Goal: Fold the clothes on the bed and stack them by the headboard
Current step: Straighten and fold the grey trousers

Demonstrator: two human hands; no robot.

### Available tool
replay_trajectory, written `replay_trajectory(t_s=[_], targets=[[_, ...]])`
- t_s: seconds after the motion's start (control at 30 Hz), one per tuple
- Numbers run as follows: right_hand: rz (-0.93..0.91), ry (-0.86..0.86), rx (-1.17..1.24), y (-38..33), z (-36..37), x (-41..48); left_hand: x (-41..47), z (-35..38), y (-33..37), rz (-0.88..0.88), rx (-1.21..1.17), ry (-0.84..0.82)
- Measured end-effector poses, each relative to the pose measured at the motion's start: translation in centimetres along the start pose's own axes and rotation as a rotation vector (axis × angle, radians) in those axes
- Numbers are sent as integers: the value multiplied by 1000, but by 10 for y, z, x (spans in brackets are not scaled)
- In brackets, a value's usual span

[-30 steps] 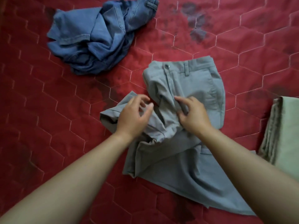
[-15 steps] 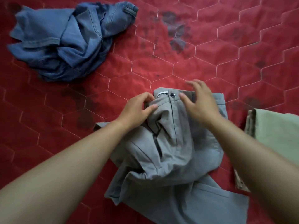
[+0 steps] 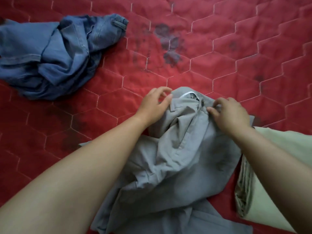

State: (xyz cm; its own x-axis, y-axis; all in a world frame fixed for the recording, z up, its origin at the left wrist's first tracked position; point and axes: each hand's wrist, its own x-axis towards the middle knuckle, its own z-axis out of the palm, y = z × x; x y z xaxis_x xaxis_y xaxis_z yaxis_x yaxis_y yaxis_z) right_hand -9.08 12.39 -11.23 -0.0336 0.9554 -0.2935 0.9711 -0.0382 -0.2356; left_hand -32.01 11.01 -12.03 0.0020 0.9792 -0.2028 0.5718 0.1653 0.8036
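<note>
Beige garment (image 3: 290, 142) partly beyond right edge

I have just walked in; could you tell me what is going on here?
A person is handling the grey trousers, rumpled on the red quilt: the left hand and the right hand each pinch the waistband, either side of its button. The blue jeans lie crumpled farther off, and a pale green garment lies folded beside the trousers.

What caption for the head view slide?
Left hand and right hand grip the waistband of grey trousers on a red quilt; crumpled blue jeans lie beyond.
</note>
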Motion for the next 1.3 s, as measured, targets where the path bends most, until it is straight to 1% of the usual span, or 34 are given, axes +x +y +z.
replay_trajectory(t_s=[0.03,0.07,0.17,0.2,0.27,0.37,0.43,0.5,0.6,0.67,0.77,0.83,0.9,0.93,1.0,1.07,1.1,1.13,1.23,1.3], targets=[[7,-27,-2,3,8,4,4,5,-8,-78,-24,0],[-9,-31,-2,5,16,6,8,8,-15,-112,-7,-8],[-69,-11,9,11,34,5,11,16,-26,-58,233,-58],[-69,1,19,14,37,2,9,17,-27,-36,256,-46],[-80,2,33,21,38,-7,0,17,-27,-28,224,-29],[-141,-16,92,34,31,-23,-16,9,-31,-59,331,-145],[-180,15,136,39,21,-33,-27,0,-33,-110,375,-192],[-203,58,173,37,10,-39,-37,-12,-27,-120,349,-93],[-250,136,222,16,-14,-45,-59,-39,-4,-98,322,153],[-305,167,261,-9,-33,-47,-80,-65,18,-122,322,302],[-358,271,190,-34,-60,-46,-101,-107,41,-154,311,497],[-403,265,167,-66,-85,-53,-122,-164,65,-113,386,564],[-384,271,148,-72,-96,-44,-120,-183,72,-19,499,551],[-375,276,138,-76,-98,-36,-115,-193,74,-10,536,528],[-300,268,83,-85,-98,-17,-91,-200,64,-92,603,444],[-210,192,-60,-87,-88,0,-63,-195,46,-257,690,312],[-193,149,-109,-86,-79,4,-52,-186,35,-302,699,241],[-195,127,-129,-84,-67,6,-43,-175,26,-287,665,194],[-241,135,-86,-79,-28,-6,-32,-138,2,-51,395,204],[-155,84,-14,-73,-2,-20,-34,-115,-16,-33,385,217]])
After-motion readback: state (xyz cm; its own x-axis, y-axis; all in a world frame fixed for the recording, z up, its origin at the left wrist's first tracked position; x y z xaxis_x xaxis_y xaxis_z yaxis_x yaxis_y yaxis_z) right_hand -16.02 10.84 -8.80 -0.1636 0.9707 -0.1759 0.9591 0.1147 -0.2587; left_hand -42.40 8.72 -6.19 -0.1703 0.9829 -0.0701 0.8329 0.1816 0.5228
